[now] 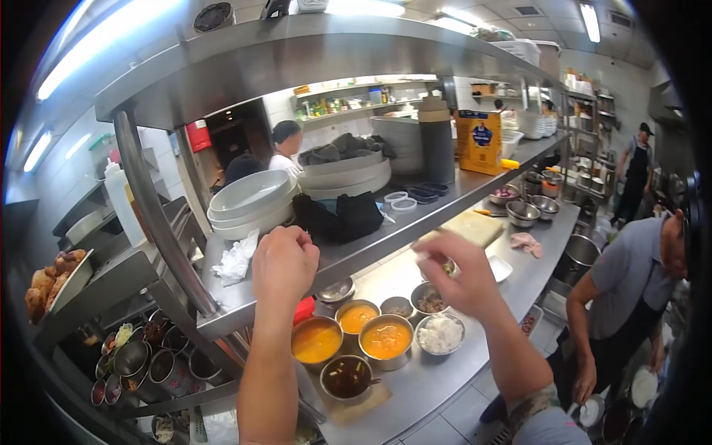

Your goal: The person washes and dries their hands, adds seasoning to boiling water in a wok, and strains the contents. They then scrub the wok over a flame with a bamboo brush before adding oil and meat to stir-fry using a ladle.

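My left hand (285, 259) is raised at the edge of the steel shelf, fingers curled, beside a crumpled white cloth (236, 259) and a black cloth (337, 216). What it may hold is hidden. My right hand (454, 271) hangs over the counter with fingers apart and nothing visible between them. Beneath the hands stand metal bowls of orange liquid (317, 341), a bowl of dark sauce (346, 377) and a bowl of white shredded food (440, 334). A bowl of brown pieces (430, 300) lies just below my right hand.
White bowls (256, 194), dark bottles (435, 141) and a yellow box (479, 142) stand on the shelf. A co-worker (630, 297) bends at the right. A cutting board (471, 227) lies behind my right hand. Roasted meat (52, 285) sits far left.
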